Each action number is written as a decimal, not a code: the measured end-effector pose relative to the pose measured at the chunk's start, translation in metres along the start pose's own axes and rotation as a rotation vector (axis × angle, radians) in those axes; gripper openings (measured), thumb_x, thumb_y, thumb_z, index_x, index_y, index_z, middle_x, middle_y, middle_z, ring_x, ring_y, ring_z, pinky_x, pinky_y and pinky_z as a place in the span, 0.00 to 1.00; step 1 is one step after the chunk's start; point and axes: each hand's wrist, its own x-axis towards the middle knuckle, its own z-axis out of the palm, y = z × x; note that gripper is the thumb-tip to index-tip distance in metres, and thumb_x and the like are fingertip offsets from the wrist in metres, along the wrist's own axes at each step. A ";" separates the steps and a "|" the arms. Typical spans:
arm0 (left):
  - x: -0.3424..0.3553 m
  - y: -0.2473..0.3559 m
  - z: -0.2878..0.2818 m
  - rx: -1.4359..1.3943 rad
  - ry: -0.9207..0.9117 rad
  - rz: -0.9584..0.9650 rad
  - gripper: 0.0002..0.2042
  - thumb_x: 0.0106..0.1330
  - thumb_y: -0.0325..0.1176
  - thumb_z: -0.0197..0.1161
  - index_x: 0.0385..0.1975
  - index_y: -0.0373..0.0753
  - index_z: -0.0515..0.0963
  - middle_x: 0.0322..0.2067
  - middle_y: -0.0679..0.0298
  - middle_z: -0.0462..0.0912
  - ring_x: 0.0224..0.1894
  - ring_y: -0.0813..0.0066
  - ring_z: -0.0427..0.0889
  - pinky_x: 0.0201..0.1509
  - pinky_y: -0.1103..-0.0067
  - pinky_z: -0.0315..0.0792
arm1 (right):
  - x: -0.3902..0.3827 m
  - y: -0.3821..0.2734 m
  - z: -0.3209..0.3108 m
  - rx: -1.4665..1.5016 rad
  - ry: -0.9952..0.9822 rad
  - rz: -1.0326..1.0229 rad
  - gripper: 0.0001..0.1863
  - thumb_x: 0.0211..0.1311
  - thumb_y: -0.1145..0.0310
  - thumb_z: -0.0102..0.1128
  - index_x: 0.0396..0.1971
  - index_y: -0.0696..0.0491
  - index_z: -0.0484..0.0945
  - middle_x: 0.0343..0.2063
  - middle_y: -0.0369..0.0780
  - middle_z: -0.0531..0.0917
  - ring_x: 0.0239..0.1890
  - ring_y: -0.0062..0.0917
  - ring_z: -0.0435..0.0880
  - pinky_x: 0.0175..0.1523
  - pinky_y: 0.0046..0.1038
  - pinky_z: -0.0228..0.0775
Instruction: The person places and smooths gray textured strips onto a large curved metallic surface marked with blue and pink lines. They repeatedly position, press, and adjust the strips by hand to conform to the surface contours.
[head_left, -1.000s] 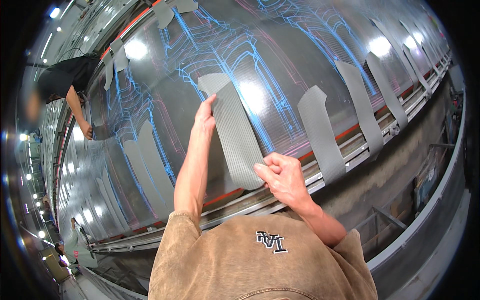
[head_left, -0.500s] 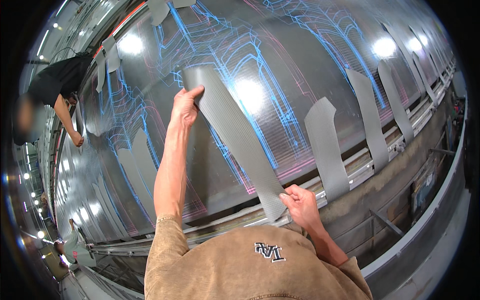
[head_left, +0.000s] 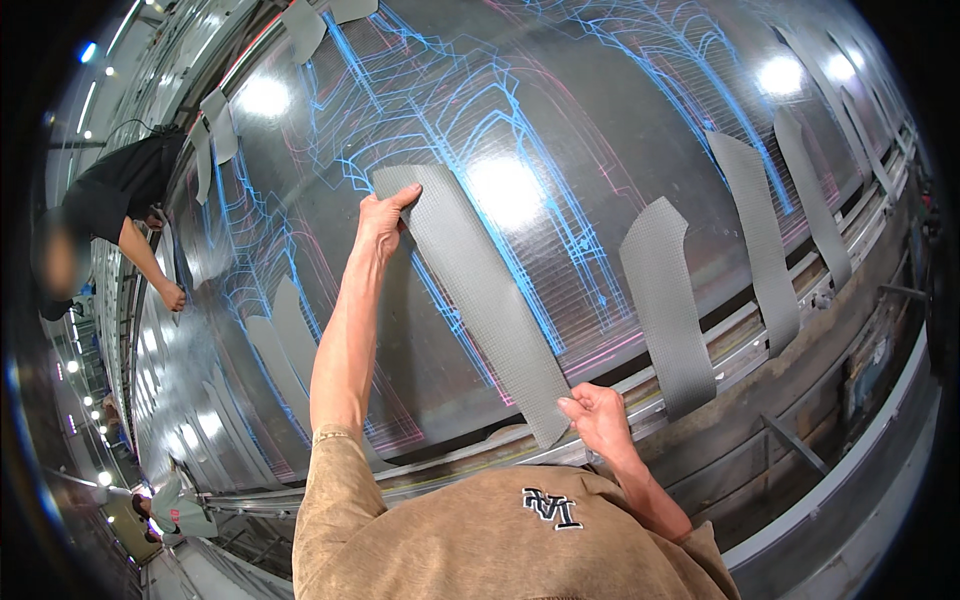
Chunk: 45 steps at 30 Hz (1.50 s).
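- Against the big shiny curved metal surface [head_left: 620, 130] with blue projected lines, the long grey mesh-textured strip [head_left: 480, 290] now lies stretched out flatter than a second ago.
- Left hand [head_left: 382, 222] has climbed higher and pinches the strip's top corner; right hand [head_left: 597, 418] has dropped lower and pinches its bottom end.
- It looks ready for pressing down.
- Whether the strip already sticks to the surface is hard to tell; glare hides part of it.

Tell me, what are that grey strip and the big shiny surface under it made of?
The strip looks like woven fabric, matte grey: a fine grid weave shows, and it bends softly between the left hand and right hand. The surface looks like polished metal or glossy film; it mirrors the lamps. Which, I cannot tell.
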 end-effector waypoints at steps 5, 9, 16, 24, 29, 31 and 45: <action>-0.005 -0.002 0.007 0.118 0.064 0.061 0.14 0.54 0.28 0.74 0.39 0.33 0.80 0.34 0.60 0.85 0.31 0.74 0.84 0.32 0.78 0.78 | 0.003 0.008 -0.004 -0.006 0.015 0.038 0.10 0.56 0.71 0.66 0.24 0.62 0.77 0.12 0.35 0.71 0.18 0.13 0.63 0.22 0.25 0.58; -0.009 -0.002 0.012 0.158 0.087 0.122 0.13 0.54 0.27 0.74 0.38 0.31 0.79 0.34 0.60 0.85 0.31 0.75 0.84 0.32 0.78 0.79 | 0.005 0.012 -0.003 -0.008 -0.003 0.041 0.11 0.57 0.71 0.65 0.24 0.62 0.77 0.12 0.35 0.72 0.18 0.13 0.64 0.23 0.25 0.59; -0.011 -0.002 0.012 0.197 0.095 0.174 0.14 0.54 0.25 0.73 0.38 0.28 0.78 0.34 0.57 0.85 0.32 0.71 0.85 0.36 0.77 0.80 | 0.005 0.012 -0.003 -0.047 -0.020 0.002 0.11 0.56 0.70 0.65 0.23 0.62 0.76 0.12 0.36 0.72 0.18 0.14 0.64 0.23 0.26 0.60; -0.012 -0.003 0.016 0.188 0.125 0.189 0.14 0.51 0.24 0.74 0.36 0.27 0.79 0.32 0.57 0.85 0.30 0.71 0.84 0.35 0.76 0.79 | 0.005 0.012 -0.003 -0.047 -0.019 0.007 0.13 0.55 0.69 0.65 0.21 0.63 0.74 0.12 0.38 0.69 0.18 0.14 0.63 0.23 0.26 0.59; -0.004 -0.011 0.010 0.134 0.090 0.246 0.15 0.50 0.24 0.74 0.36 0.28 0.80 0.33 0.57 0.86 0.32 0.71 0.84 0.38 0.76 0.78 | 0.006 0.007 -0.004 -0.111 -0.019 0.014 0.14 0.55 0.69 0.66 0.20 0.63 0.74 0.12 0.40 0.69 0.18 0.17 0.63 0.24 0.28 0.61; -0.004 -0.011 0.011 0.139 0.091 0.248 0.15 0.50 0.24 0.75 0.37 0.27 0.79 0.33 0.56 0.85 0.32 0.71 0.84 0.39 0.76 0.78 | 0.008 0.005 -0.003 -0.102 -0.003 0.029 0.14 0.54 0.68 0.66 0.21 0.63 0.75 0.12 0.42 0.71 0.17 0.20 0.66 0.26 0.31 0.64; -0.002 -0.007 0.011 0.159 0.100 0.220 0.18 0.51 0.24 0.75 0.39 0.24 0.76 0.34 0.55 0.84 0.32 0.69 0.84 0.37 0.76 0.78 | 0.016 -0.002 -0.006 -0.168 -0.021 0.079 0.13 0.54 0.66 0.67 0.23 0.63 0.80 0.14 0.44 0.77 0.18 0.25 0.74 0.30 0.32 0.69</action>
